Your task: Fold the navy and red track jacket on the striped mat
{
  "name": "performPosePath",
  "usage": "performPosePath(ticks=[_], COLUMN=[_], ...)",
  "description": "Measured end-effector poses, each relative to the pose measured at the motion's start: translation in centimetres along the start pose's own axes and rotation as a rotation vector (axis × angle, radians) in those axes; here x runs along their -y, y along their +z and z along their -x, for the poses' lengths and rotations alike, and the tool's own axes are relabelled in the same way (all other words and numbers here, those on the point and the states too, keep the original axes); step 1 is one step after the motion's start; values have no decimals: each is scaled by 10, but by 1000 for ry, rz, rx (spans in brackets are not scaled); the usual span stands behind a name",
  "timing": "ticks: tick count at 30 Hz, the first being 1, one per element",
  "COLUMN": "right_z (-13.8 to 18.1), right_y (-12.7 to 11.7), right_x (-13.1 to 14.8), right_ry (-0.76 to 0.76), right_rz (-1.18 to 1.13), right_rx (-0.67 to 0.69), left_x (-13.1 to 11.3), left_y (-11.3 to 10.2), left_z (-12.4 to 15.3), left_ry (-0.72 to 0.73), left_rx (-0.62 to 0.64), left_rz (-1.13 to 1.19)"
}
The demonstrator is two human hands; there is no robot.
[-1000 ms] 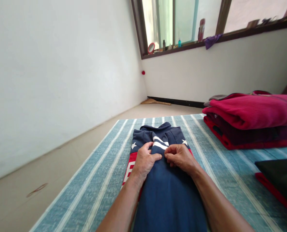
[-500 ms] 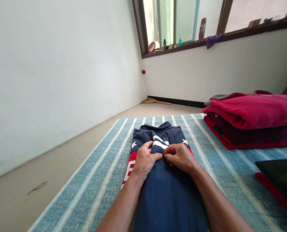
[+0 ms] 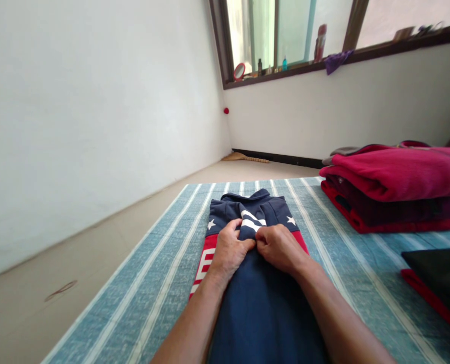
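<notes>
A navy shirt (image 3: 265, 308) with white stars, white stripes and red side panels lies lengthwise on a blue striped mat (image 3: 164, 283). Its collar end points toward the far wall. My left hand (image 3: 229, 248) and my right hand (image 3: 280, 247) sit side by side on the middle of the shirt. Both have their fingers curled and pinch the navy fabric just below the white stripes. The fingertips of the two hands nearly meet.
A stack of folded red and maroon clothes (image 3: 395, 184) sits on the mat at the right. A black and red folded pile (image 3: 439, 283) lies nearer at the right edge. Bare floor (image 3: 58, 273) and a white wall (image 3: 88, 111) run along the left. Bottles stand on the windowsill (image 3: 278, 65).
Both hands have slid slightly forward along the shirt, still pinching the fabric. The view has shifted a little.
</notes>
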State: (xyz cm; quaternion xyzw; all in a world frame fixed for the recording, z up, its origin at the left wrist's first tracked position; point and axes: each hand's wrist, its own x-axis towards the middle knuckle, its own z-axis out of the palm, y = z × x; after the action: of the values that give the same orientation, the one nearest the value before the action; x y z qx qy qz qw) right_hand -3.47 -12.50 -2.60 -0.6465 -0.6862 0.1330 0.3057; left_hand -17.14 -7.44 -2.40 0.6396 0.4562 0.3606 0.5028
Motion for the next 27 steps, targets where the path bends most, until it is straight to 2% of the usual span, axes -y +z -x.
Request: performPosePath(ticks=[3,7,10,14,17,22,27], right_z=[0,1,1,2,2,3,3], right_y=[3,6,6,5,5,4,1], right_x=[1,-3,-8,-16,-19,-17,-6], right_ry=[-6,11,67,203,212,127,28], right_rz=[68,10,-197,-582,-663,-552,-197], right_rx=[-8,-39,-28,80,101,107,12], left_x=[-1,-2,-3,-2,-1,-1,-3], left_y=[1,1,1,0,0,1,2], left_z=[0,0,1,3,2,1,2], left_ry=[-4,-30,-45,-59,-59,-49,-49], left_rx=[6,5,-2,-1,1,2,-8], left_rz=[6,27,34,53,58,50,29])
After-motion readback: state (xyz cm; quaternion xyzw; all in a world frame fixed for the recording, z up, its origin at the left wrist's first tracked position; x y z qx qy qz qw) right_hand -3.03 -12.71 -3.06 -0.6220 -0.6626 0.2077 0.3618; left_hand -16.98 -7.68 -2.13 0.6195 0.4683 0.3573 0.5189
